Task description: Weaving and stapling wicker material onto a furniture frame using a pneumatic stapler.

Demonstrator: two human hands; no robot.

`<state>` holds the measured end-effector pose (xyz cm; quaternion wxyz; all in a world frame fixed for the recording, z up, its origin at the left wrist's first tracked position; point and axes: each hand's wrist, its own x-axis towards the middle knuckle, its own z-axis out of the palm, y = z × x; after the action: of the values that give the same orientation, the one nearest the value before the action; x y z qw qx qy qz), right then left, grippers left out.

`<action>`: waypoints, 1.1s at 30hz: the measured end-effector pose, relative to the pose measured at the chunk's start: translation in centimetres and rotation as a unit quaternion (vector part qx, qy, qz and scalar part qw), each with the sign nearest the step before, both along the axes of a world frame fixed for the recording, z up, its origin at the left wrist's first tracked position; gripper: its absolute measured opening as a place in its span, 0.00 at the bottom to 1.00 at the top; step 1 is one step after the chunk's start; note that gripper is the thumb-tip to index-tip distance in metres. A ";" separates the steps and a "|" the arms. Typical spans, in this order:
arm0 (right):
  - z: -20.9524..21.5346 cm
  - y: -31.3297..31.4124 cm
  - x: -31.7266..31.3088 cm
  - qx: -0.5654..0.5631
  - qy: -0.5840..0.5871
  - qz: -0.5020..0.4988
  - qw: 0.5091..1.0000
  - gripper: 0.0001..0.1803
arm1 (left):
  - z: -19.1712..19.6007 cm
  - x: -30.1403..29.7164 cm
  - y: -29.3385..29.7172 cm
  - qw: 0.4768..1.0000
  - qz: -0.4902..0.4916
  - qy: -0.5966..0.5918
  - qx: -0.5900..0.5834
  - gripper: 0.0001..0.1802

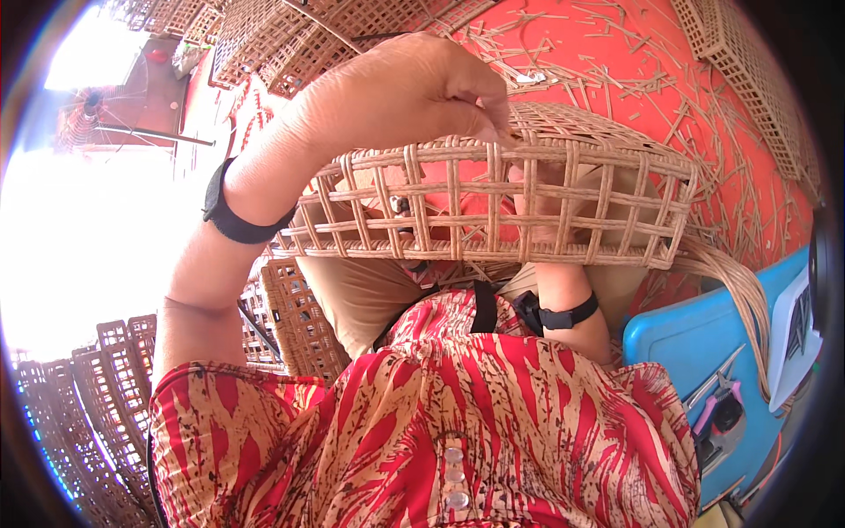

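Note:
A light-brown woven basket (453, 151) with an open lattice side lies across my lap, tilted so that this side faces me. My left hand (422, 92) arches over its upper edge. The thumb and fingers there are pinched together at the weave, and whatever lies between them is too small to make out. From below, my right forearm passes under the lattice. My right hand (553, 204) is inside or behind the basket, seen only in pieces through the gaps. Its fingers are mostly hidden.
Many cut strips (607, 79) litter the red floor (563, 40). A bundle of long strips (735, 286) hangs over a blue plastic stool (678, 326), which carries pliers (715, 387) and a pink-and-black tool (727, 409). More woven baskets (106, 378) stand left, behind and at far right.

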<state>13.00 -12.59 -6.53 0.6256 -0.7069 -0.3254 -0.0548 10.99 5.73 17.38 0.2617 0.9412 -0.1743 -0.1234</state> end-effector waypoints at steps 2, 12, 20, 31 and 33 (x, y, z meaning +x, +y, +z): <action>0.0 -0.1 -0.1 -0.001 -0.004 -0.001 1.000 0.13 | -0.3 0.3 0.2 0.999 -0.007 -0.033 0.040 0.10; -0.2 -0.4 -0.4 -0.006 -0.009 -0.003 1.000 0.09 | -0.8 2.0 0.5 0.993 -0.075 -0.067 0.055 0.08; 0.0 -0.4 -0.9 -0.004 -0.013 -0.006 1.000 0.07 | -1.0 3.1 -0.3 0.995 -0.051 -0.022 0.081 0.09; 0.0 -0.8 -0.7 -0.041 -0.001 0.019 0.999 0.08 | -2.3 2.4 -1.0 0.996 -0.035 -0.050 0.063 0.08; -0.1 -0.7 -0.6 -0.032 -0.012 0.021 0.999 0.08 | -2.3 2.2 -1.0 0.997 -0.037 -0.038 0.060 0.09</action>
<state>12.43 -13.33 -6.61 0.5997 -0.7188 -0.3494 -0.0400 13.17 4.76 15.13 0.1932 0.9522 -0.2110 -0.1071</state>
